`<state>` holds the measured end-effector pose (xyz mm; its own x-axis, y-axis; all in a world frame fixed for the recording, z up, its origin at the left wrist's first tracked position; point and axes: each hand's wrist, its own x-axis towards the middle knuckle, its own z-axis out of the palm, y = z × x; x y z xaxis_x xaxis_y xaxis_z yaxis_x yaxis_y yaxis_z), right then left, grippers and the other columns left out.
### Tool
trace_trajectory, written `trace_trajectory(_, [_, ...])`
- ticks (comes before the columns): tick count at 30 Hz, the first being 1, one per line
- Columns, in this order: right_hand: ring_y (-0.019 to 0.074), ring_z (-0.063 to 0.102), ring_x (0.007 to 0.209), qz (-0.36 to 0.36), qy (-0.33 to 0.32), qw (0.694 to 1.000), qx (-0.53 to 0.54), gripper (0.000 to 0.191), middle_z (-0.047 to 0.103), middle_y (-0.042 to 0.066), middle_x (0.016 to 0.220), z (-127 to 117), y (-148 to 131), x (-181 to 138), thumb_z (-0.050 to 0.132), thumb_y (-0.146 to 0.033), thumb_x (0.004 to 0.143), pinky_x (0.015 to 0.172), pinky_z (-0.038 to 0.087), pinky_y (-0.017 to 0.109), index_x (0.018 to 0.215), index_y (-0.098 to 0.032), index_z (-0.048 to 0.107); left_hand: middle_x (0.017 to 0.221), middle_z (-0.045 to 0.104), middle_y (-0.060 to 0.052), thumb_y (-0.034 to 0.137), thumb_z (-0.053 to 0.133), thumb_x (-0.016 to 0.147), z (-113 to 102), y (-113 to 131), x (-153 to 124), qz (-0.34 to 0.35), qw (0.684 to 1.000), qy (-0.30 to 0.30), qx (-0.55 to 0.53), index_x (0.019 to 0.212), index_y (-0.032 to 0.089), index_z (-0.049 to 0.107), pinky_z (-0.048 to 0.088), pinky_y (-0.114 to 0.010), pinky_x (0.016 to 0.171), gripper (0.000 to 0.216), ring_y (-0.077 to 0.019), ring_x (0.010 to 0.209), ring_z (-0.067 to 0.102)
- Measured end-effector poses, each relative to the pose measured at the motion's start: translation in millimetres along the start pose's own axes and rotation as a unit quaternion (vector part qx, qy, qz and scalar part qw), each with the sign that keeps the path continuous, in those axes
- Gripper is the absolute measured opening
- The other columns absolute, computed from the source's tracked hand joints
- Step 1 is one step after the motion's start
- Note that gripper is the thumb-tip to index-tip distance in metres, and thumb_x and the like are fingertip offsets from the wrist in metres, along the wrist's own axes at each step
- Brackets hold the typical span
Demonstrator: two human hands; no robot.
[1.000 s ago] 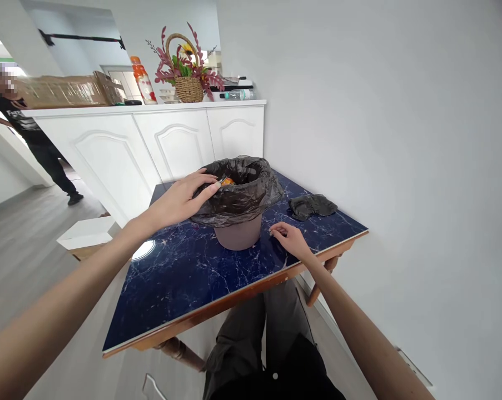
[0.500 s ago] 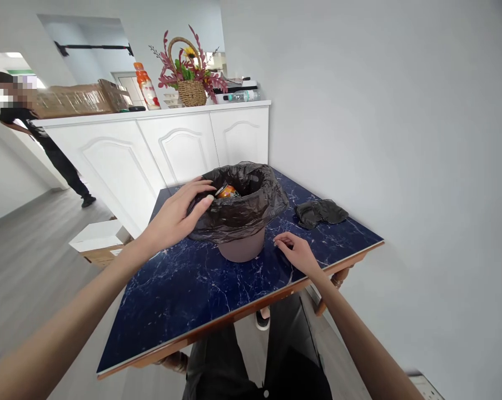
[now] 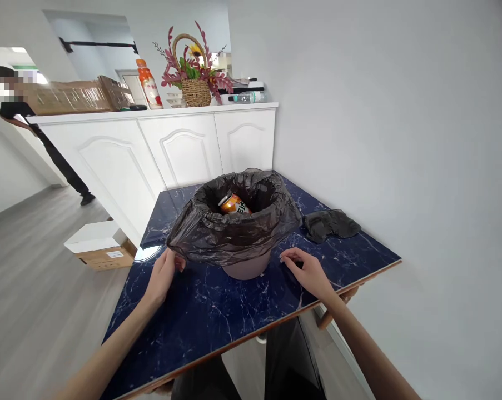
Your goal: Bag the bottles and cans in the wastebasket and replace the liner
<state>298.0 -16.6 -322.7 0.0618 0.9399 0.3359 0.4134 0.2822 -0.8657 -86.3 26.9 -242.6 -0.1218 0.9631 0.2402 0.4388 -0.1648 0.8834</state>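
Note:
A small bin [image 3: 247, 270] lined with a black bag [image 3: 234, 233] stands on the dark blue marble table [image 3: 200, 311]. An orange can [image 3: 233, 205] lies inside the bag. My left hand [image 3: 164, 273] is at the bag's lower left edge, fingers pinched on the plastic hem. My right hand [image 3: 308, 271] rests on the table just right of the bin, fingers spread and touching the bag's right hem. A folded black bag [image 3: 331, 224] lies on the table to the right.
White cabinets [image 3: 184, 147] stand behind the table with a flower basket [image 3: 195, 83], an orange bottle [image 3: 149, 86] and cardboard boxes [image 3: 71, 95] on top. A boxed parcel [image 3: 100, 250] sits on the floor at left. A person [image 3: 29, 122] stands far left.
My left hand dropped from the bag's rim to its lower left hem. The view moved closer and higher, so the can inside shows. My right hand stayed beside the bin.

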Motion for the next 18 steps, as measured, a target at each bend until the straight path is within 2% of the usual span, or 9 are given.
trace_trajectory(4, [0.0271, 0.075, 0.089, 0.004, -0.002, 1.000, -0.008, 0.029, 0.080, 0.007, 0.097, 0, -3, -1, 0.059, -0.052, 0.099, 0.083, 0.057, 0.041, 0.102, -0.027, 0.074, 0.063, 0.053, 0.001, 0.053, 0.050, 0.093, 6, -23, 4, -0.023, 0.998, 0.012, -0.058, 0.072, 0.023, 0.050, 0.045, -0.028, 0.059, 0.036, -0.0167, 0.060, 0.050])
trace_trajectory(10, [0.0277, 0.073, 0.089, 0.015, -0.001, 1.000, 0.000, 0.030, 0.080, 0.007, 0.096, 0, -6, 0, 0.060, -0.053, 0.099, 0.084, 0.055, 0.042, 0.101, -0.027, 0.074, 0.059, 0.053, 0.001, 0.041, 0.058, 0.087, 7, -23, 5, -0.036, 0.997, 0.011, -0.073, 0.068, 0.023, 0.051, 0.042, -0.028, 0.055, 0.027, -0.0166, 0.057, 0.047])
trace_trajectory(15, [0.0284, 0.072, 0.091, 0.033, -0.001, 0.999, 0.028, 0.033, 0.080, 0.009, 0.098, 1, -6, -1, 0.064, -0.057, 0.097, 0.087, 0.055, 0.043, 0.101, -0.026, 0.075, 0.061, 0.055, 0.001, 0.045, 0.064, 0.086, 9, -19, 1, -0.042, 0.995, -0.003, -0.090, 0.069, 0.021, 0.057, 0.043, -0.027, 0.055, 0.029, -0.0162, 0.058, 0.048])
trace_trajectory(18, [0.0276, 0.073, 0.093, 0.047, -0.010, 0.997, 0.068, 0.041, 0.080, 0.009, 0.098, -2, -7, 4, 0.066, -0.064, 0.094, 0.090, 0.057, 0.042, 0.102, -0.025, 0.074, 0.070, 0.064, -0.002, 0.054, 0.066, 0.087, 4, -7, 2, -0.047, 0.991, -0.043, -0.116, 0.078, 0.020, 0.064, 0.047, -0.028, 0.057, 0.036, -0.0179, 0.064, 0.055])
